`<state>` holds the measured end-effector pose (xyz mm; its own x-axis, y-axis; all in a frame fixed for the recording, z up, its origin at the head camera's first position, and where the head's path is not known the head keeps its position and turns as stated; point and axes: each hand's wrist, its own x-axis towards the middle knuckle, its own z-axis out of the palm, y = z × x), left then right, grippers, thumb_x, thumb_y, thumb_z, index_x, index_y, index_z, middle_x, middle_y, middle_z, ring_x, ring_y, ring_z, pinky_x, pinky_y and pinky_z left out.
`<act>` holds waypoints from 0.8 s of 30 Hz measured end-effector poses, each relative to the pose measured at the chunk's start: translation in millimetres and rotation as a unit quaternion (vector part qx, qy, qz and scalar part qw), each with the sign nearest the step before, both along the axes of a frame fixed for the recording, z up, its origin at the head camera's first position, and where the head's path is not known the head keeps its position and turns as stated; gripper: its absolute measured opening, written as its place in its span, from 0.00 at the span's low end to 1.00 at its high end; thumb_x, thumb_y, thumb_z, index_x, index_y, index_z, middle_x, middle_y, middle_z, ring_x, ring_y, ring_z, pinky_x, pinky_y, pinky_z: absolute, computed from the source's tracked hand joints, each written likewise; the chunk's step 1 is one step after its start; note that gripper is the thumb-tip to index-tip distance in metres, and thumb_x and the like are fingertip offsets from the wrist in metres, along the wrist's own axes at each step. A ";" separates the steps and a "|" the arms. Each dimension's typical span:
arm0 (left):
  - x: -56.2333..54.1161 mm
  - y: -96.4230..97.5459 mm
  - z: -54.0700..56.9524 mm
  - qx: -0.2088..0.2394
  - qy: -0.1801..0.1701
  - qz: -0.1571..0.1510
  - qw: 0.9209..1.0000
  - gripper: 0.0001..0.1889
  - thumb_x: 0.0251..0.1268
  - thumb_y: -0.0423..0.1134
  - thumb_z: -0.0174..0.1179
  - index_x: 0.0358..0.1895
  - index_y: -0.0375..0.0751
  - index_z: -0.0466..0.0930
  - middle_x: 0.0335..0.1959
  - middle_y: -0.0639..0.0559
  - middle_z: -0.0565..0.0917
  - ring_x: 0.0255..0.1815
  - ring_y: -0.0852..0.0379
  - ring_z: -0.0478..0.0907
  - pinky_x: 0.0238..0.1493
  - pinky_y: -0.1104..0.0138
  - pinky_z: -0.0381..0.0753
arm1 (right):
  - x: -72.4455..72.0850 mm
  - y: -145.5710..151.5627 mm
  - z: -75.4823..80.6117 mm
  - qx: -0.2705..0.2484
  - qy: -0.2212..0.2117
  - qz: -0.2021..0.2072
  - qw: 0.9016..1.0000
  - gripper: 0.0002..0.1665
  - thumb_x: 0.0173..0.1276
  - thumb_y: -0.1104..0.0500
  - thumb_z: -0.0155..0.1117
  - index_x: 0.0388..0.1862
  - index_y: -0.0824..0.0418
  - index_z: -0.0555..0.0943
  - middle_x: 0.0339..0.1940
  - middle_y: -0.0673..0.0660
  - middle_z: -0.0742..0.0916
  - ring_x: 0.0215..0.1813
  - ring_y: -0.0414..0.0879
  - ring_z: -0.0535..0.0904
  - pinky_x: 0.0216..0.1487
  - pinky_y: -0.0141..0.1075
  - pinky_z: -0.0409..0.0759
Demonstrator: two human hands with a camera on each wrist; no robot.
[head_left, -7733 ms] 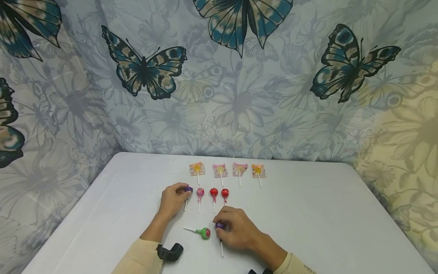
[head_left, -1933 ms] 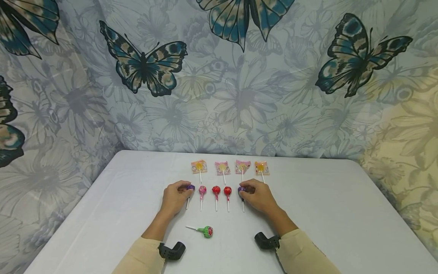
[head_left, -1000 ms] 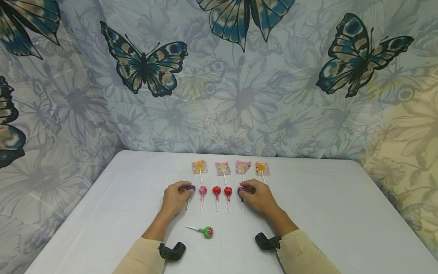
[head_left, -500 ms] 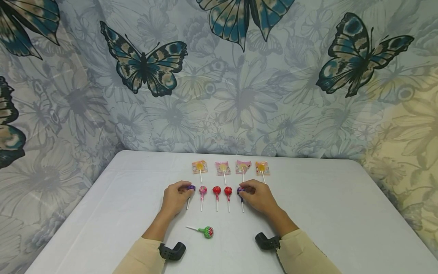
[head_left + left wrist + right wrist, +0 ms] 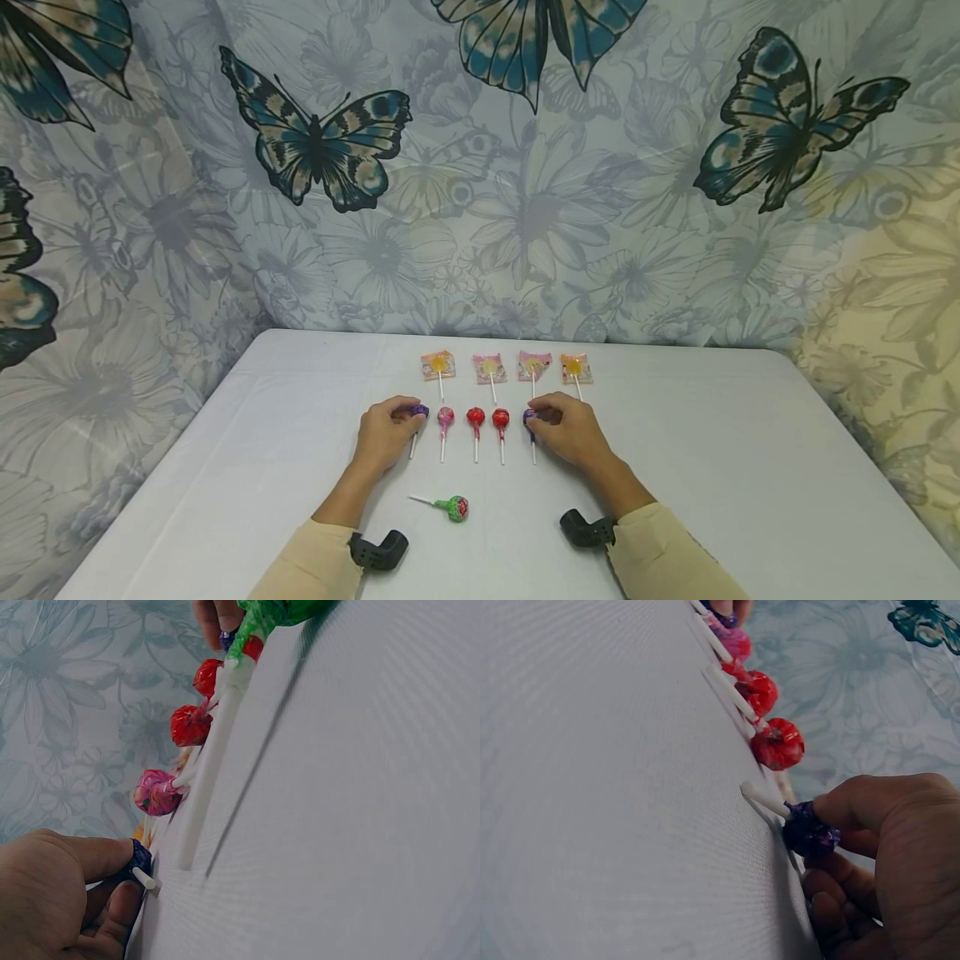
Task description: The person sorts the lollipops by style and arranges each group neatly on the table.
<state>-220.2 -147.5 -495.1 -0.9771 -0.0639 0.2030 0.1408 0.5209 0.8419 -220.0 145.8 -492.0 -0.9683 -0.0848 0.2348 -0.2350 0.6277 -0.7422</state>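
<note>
At the left end of the near row, my left hand [image 5: 382,435] pinches a purple-wrapped lollipop [image 5: 140,857] by its head. My right hand [image 5: 568,427] holds another purple lollipop [image 5: 810,831] the same way at the row's right end, its white stick pointing toward me. Between the hands lie a pink lollipop [image 5: 446,416] and two red ones, the left red lollipop [image 5: 476,416] and the right red lollipop [image 5: 501,418], all with sticks toward me. Closer to me, a green lollipop [image 5: 457,508] lies sideways, its stick pointing left.
Behind runs a row of flat lollipops in clear wrappers, from an orange one [image 5: 438,365] at left to another orange one [image 5: 576,368] at right, with pink-wrapped ones between. A white cloth covers the table [image 5: 712,467]. A butterfly-patterned curtain [image 5: 525,250] hangs behind it.
Earlier the right hand held its purple lollipop near the green one; it has carried it forward and right to the row's end. Over the last second both hands stay nearly still.
</note>
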 end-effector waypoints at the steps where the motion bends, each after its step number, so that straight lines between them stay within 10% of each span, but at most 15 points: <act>1: 0.1 0.0 -0.1 0.000 0.001 -0.001 1.000 0.11 0.57 0.30 0.67 0.45 0.35 0.85 0.27 0.53 0.80 0.29 0.57 0.74 0.30 0.70 0.75 | 0.1 0.2 -0.3 0.000 0.002 -0.001 1.000 0.12 0.58 0.63 0.72 0.42 0.59 0.86 0.36 0.49 0.85 0.38 0.45 0.77 0.41 0.40 0.77; 24: -1.3 -0.3 0.0 0.006 0.000 -0.004 1.000 0.11 0.57 0.30 0.67 0.44 0.34 0.85 0.26 0.54 0.80 0.28 0.58 0.75 0.29 0.70 0.75 | 18.1 -2.9 31.5 -0.021 0.158 0.007 0.987 0.14 0.56 0.63 0.73 0.43 0.59 0.86 0.37 0.51 0.84 0.38 0.48 0.77 0.36 0.44 0.75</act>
